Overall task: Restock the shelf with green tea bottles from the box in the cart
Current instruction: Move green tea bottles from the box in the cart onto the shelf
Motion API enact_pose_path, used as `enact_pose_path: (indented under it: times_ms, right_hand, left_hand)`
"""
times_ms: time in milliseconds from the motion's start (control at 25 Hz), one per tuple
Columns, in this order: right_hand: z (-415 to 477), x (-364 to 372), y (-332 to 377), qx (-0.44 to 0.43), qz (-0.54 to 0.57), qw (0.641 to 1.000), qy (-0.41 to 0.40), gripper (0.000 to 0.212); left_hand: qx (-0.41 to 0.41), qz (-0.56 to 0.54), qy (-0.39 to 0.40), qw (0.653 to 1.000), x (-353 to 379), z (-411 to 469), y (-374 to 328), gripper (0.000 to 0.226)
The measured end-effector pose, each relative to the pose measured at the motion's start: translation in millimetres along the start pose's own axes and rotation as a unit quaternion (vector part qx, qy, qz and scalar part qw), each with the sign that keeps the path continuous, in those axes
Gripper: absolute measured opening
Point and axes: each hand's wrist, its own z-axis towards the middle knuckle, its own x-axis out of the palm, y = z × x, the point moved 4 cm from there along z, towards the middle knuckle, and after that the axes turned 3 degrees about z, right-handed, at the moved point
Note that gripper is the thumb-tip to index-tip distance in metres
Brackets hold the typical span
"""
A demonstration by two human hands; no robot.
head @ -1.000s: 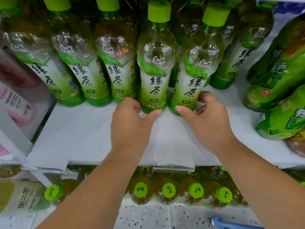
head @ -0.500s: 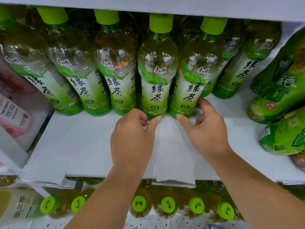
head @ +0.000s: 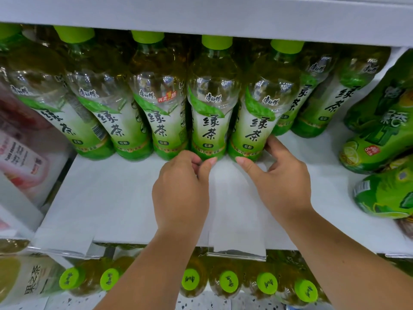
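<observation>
Toward the back of the shelf [head: 111, 198] a row [head: 156, 121] of green tea bottles stands upright, labels forward, with bare shelf between it and the front edge. The right grip [head: 281, 180] is half closed round the foot of one bottle [head: 257, 121], thumb at its front and fingers on its right side. The left grip [head: 181, 189] is curled in, its thumb tip at the foot of the neighbour [head: 210, 121] just to the left; I cannot tell whether it has any hold there. Both bottles lie straight ahead of the grips, away from the front edge, with their long axes vertical, side by side. Each grip is nearest its own bottle. Any nudge, I judge, should act low at the foot, since a push higher up could tip a bottle.
</observation>
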Motion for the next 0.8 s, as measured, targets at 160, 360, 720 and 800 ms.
enact_pose_path:
  times_ms: [160,360,720,800]
  right_hand:
    - [1.9,2.0,-2.0,0.010,-0.016,1.000,0.004,0.065]
    - [0.9,2.4,-1.0,0.000,-0.023,1.000,0.006,0.064]
    - [-3.8,1.9,5.0,-0.025,-0.027,0.999,0.027,0.057]
    - [-2.6,2.5,3.4,-0.015,-0.010,0.999,0.050,0.058]
  left_hand:
    - [-0.014,-0.009,-0.003,1.000,-0.3,0.6,0.5,0.028]
    - [-0.006,0.013,-0.004,1.000,-0.7,0.5,-0.8,0.030]
    - [0.020,0.015,0.004,1.000,-1.2,1.3,-0.4,0.030]
    - [0.021,0.003,0.015,1.000,-1.8,2.5,0.1,0.028]
